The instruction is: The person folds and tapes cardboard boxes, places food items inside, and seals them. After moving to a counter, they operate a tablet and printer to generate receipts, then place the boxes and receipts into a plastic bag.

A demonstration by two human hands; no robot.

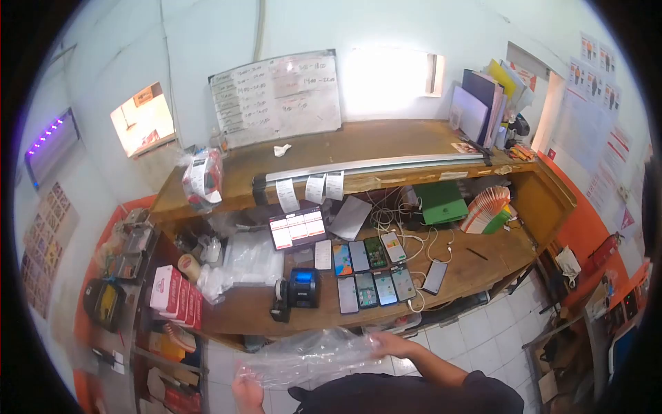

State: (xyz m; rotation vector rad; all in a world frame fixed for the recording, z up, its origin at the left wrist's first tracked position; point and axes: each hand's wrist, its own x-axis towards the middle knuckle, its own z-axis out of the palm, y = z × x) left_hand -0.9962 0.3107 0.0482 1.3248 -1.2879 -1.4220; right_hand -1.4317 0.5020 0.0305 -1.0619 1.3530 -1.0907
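With left hand (248, 392) and right hand (381, 344) at opposite ends, grasped a clear plastic sheet or bag (310, 359) low in front of the body. Held each end in curled fingers, with the exact finger placement too blurred to make out. Stretched the plastic loosely between both hands, its long axis running crosswise and slanting, the right-hand end farther forward and the left-hand end nearer the dark shirt (400, 395); had neither hand clearly closer to its crumpled middle.

Just ahead of the hands, faced a wooden desk (234, 317), its front edge partly hidden by the plastic. Beyond the plastic, between the lines of both hands, had a black-and-blue label printer (303, 286); ahead of the right hand, eight phones (366, 290) in two rows. Past the printer, faced a lit tablet (296, 229), with a plastic-wrapped stack (255, 259) to its left. Forward and left of the left hand, had red-and-white boxes (176, 297).

Farthest from the hands, looked toward a raised shelf (386, 134) hung with paper slips (316, 186), a whiteboard (276, 96) and upright folders (483, 103). Right of the right hand, had white floor tiles (476, 334).
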